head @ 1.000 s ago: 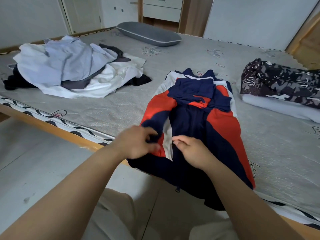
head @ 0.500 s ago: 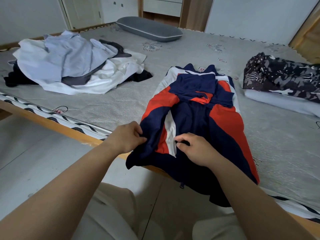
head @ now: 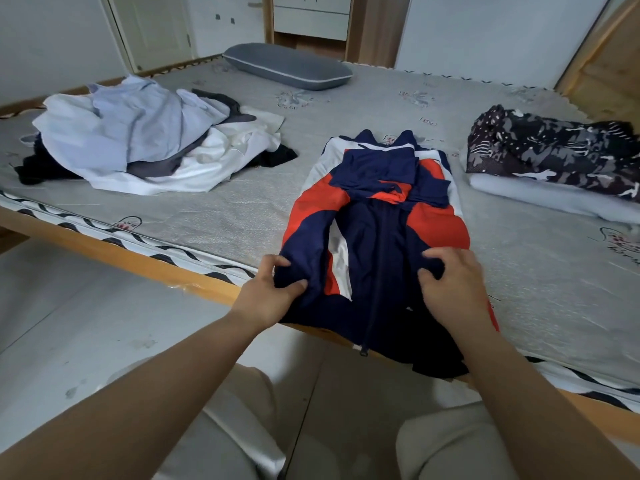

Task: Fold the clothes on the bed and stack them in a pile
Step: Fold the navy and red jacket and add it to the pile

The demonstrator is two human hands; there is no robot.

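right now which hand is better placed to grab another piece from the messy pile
Left. The left hand grips the jacket on the side facing the unfolded pile; the right hand would have to cross over.

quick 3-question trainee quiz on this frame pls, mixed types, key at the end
1. True or false: both hands grip the navy, red and white jacket near its lower part.
2. Multiple choice: where does the unfolded heap of clothes lie relative to the jacket? A) to the person's left B) to the person's right C) under it
3. Fill in: the jacket's bottom hem hangs over the ___ of the bed.

Key
1. True: the left hand and the right hand each bunch dark fabric in curled fingers.
2. A. On the right lies a folded patterned garment on a white one.
3. Edge.
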